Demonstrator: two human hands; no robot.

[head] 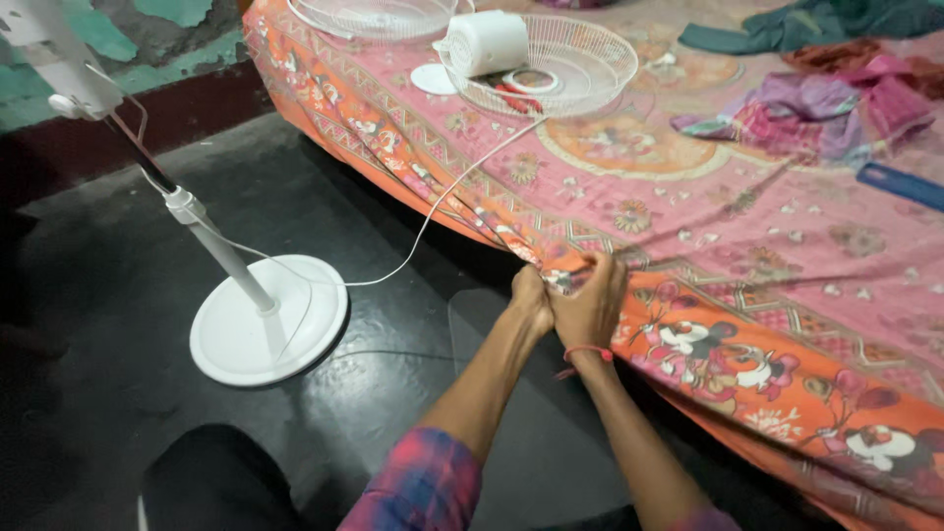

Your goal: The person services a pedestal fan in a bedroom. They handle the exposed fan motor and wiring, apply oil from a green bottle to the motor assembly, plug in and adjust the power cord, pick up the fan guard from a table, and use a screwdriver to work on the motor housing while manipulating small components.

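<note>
Both hands, left hand (532,298) and right hand (593,307), pinch something small at the bed (747,246) edge; we should keep fingers close, steady.

Both forearms reach forward and up, converging. Left hand (531,298) and right hand (591,306) pressed side by side, touching, fingers curled closed, knuckles up. Right wrist bent slightly, with thin red thread band (587,351). Left arm bare below plaid pink-blue sleeve (423,482).
</note>
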